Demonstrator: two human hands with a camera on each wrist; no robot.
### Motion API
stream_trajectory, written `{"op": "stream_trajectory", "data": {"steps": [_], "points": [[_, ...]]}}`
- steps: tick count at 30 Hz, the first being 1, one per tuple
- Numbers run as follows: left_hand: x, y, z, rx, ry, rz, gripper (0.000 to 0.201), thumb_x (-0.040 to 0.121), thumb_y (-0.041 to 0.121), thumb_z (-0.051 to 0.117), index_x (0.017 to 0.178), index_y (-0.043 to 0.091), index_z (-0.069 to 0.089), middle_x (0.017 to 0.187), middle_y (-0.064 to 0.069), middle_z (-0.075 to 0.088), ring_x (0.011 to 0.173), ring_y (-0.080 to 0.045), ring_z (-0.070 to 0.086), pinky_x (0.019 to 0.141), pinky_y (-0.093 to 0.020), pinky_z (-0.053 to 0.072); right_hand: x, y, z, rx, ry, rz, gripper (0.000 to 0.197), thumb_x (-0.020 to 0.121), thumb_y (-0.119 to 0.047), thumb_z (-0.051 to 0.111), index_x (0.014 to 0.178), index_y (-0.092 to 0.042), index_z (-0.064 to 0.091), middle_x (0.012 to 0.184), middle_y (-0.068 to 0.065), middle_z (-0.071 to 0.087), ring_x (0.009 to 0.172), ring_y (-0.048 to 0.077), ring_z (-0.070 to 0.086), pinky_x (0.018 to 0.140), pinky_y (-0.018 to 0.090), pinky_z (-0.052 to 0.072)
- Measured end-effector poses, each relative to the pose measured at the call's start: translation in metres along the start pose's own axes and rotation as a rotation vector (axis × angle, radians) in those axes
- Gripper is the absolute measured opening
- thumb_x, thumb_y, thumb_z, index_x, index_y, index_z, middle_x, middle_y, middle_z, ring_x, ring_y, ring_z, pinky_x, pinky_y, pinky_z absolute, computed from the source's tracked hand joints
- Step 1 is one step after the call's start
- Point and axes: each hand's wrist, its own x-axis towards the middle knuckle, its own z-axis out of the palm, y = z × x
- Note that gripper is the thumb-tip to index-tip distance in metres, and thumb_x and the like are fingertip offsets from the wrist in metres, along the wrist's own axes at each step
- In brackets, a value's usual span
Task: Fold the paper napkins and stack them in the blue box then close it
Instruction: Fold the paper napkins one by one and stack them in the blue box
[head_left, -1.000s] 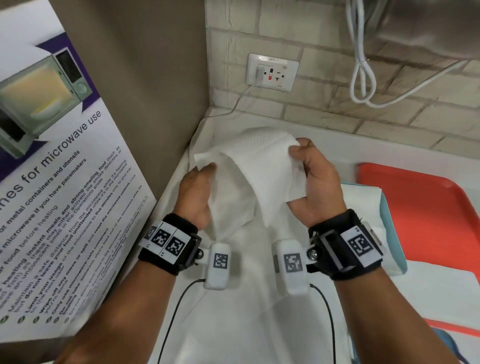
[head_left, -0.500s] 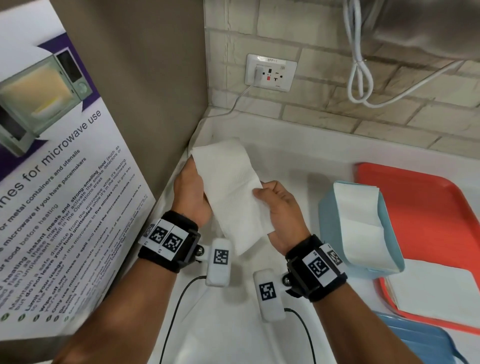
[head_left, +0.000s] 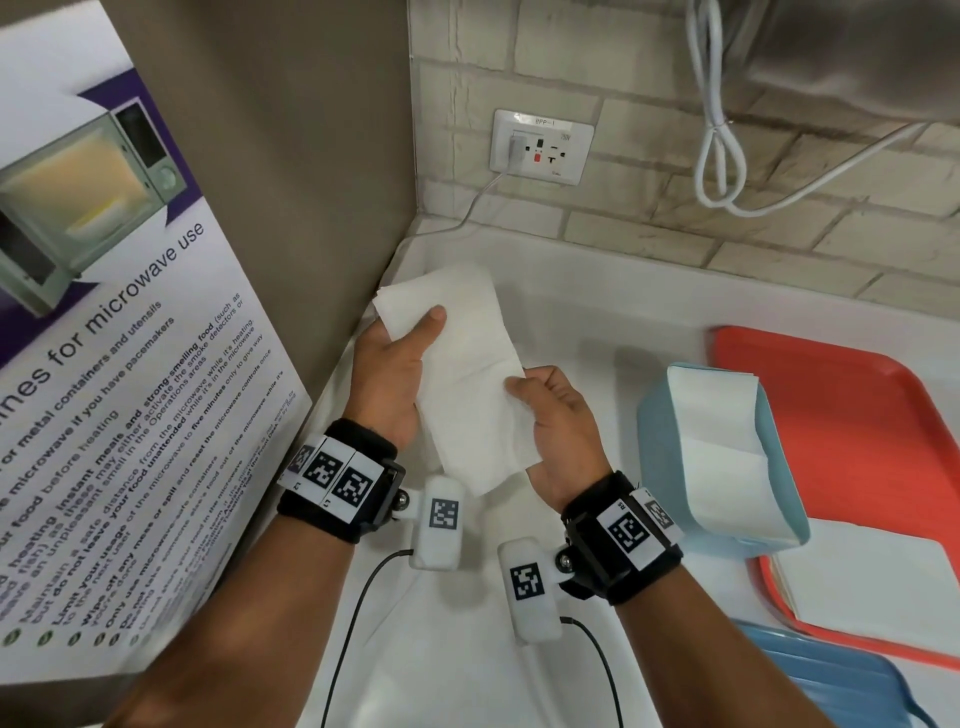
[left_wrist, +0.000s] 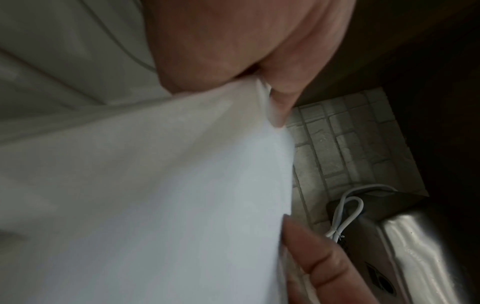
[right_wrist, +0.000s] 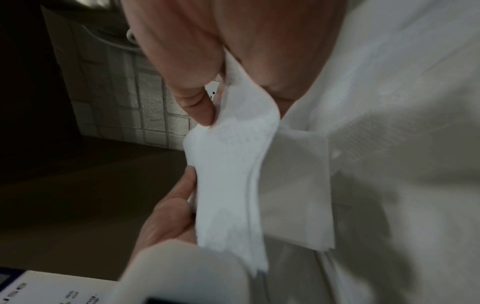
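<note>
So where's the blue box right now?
In the head view the blue box sits right of the right hand, against the red tray, with folded napkins inside.

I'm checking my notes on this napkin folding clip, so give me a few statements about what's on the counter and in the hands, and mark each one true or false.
1. Both hands hold one white napkin. True: left hand and right hand each pinch it.
2. The blue box is closed. False: it is open, with white napkins inside.
3. The tray is red. True.
4. The held napkin lies flat on the counter. False: it is held up off it.
5. The wall socket has nothing plugged in. False: a plug with a cable sits in it.
</note>
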Motion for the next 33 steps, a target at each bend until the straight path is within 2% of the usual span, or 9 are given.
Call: {"op": "stream_trajectory", "data": {"steps": [3, 7, 9, 16, 19, 22, 26, 29, 33], "points": [[0.000, 0.001, 0.001, 0.003, -0.019, 0.015, 0.021, 0.097, 0.011, 0.069, 0.118, 0.008, 0.071, 0.121, -0.014, 0.075, 0.114, -0.033, 0.071, 0.101, -0.055, 0.056, 0.004, 0.005, -0.009, -0.187, -0.030, -0.046, 0.010, 0.093, -0.005, 0.063, 0.093, -0.013, 0.057, 0.099, 0.003, 0.073, 0.084, 0.018, 0.069, 0.072, 0.032, 0.053], [-0.004, 0.005, 0.002, 0.055, -0.065, 0.025, 0.018, 0.097, 0.011, 0.069, 0.115, 0.012, 0.071, 0.117, -0.011, 0.076, 0.110, -0.029, 0.073, 0.095, -0.050, 0.059, 0.013, 0.003, -0.019, -0.578, -0.044, -0.117, 0.057, 0.078, -0.036, 0.078, 0.128, -0.025, 0.053, 0.122, -0.008, 0.065, 0.093, 0.008, 0.065, 0.075, 0.017, 0.047], [-0.006, 0.005, 0.003, 0.064, -0.119, 0.020, 0.019, 0.098, 0.010, 0.068, 0.116, 0.012, 0.071, 0.118, -0.010, 0.076, 0.109, -0.028, 0.073, 0.090, -0.047, 0.060, 0.017, -0.002, -0.019, -0.696, -0.061, -0.188, 0.059, 0.082, -0.042, 0.081, 0.133, -0.028, 0.053, 0.122, -0.015, 0.064, 0.103, 0.000, 0.059, 0.084, 0.014, 0.044], [0.000, 0.020, -0.002, 0.051, -0.038, 0.186, 0.019, 0.098, 0.007, 0.067, 0.117, 0.009, 0.070, 0.111, -0.007, 0.078, 0.105, -0.023, 0.074, 0.094, -0.042, 0.060, 0.033, 0.012, -0.044, -0.880, -0.250, -0.036, 0.030, 0.083, -0.036, 0.081, 0.084, -0.008, 0.070, 0.084, 0.001, 0.076, 0.079, 0.015, 0.069, 0.083, 0.038, 0.053], [0.009, 0.029, -0.012, 0.076, 0.055, 0.296, 0.018, 0.097, 0.007, 0.070, 0.114, 0.011, 0.071, 0.109, -0.004, 0.078, 0.104, -0.021, 0.074, 0.093, -0.038, 0.058, 0.036, 0.015, -0.061, -1.067, -0.270, 0.081, 0.008, 0.085, -0.019, 0.078, 0.081, -0.013, 0.075, 0.080, 0.007, 0.076, 0.074, 0.015, 0.069, 0.088, 0.038, 0.057], [0.013, 0.029, -0.017, 0.131, 0.068, 0.358, 0.019, 0.096, 0.007, 0.071, 0.113, 0.014, 0.072, 0.113, -0.004, 0.078, 0.109, -0.022, 0.073, 0.098, -0.040, 0.057, 0.049, 0.011, -0.069, -1.277, -0.093, 0.037, 0.003, 0.089, -0.029, 0.072, 0.088, -0.027, 0.074, 0.089, -0.004, 0.075, 0.088, 0.016, 0.069, 0.091, 0.038, 0.056], [0.011, 0.024, -0.019, 0.149, 0.085, 0.328, 0.022, 0.092, 0.014, 0.076, 0.114, 0.016, 0.072, 0.117, -0.006, 0.077, 0.113, -0.024, 0.072, 0.104, -0.048, 0.055, 0.083, 0.006, -0.067, -1.412, 0.203, 0.064, 0.057, 0.090, -0.051, 0.066, 0.133, -0.015, 0.059, 0.133, 0.007, 0.061, 0.119, 0.029, 0.059, 0.092, 0.035, 0.045], [0.008, 0.023, -0.021, 0.147, 0.082, 0.306, 0.022, 0.095, 0.011, 0.074, 0.116, 0.014, 0.072, 0.116, -0.005, 0.077, 0.112, -0.023, 0.073, 0.100, -0.043, 0.056, 0.102, 0.006, -0.063, -1.439, 0.272, 0.193, 0.074, 0.082, -0.064, 0.068, 0.133, -0.012, 0.056, 0.133, 0.010, 0.059, 0.119, 0.033, 0.059, 0.088, 0.038, 0.047], [0.006, 0.024, -0.026, 0.149, 0.061, 0.286, 0.020, 0.097, 0.009, 0.069, 0.117, 0.013, 0.070, 0.115, -0.004, 0.078, 0.110, -0.022, 0.073, 0.096, -0.039, 0.058, 0.114, 0.009, -0.060, -1.435, 0.279, 0.248, 0.054, 0.082, -0.053, 0.075, 0.116, -0.013, 0.065, 0.115, 0.009, 0.070, 0.102, 0.031, 0.065, 0.080, 0.035, 0.051]]}}
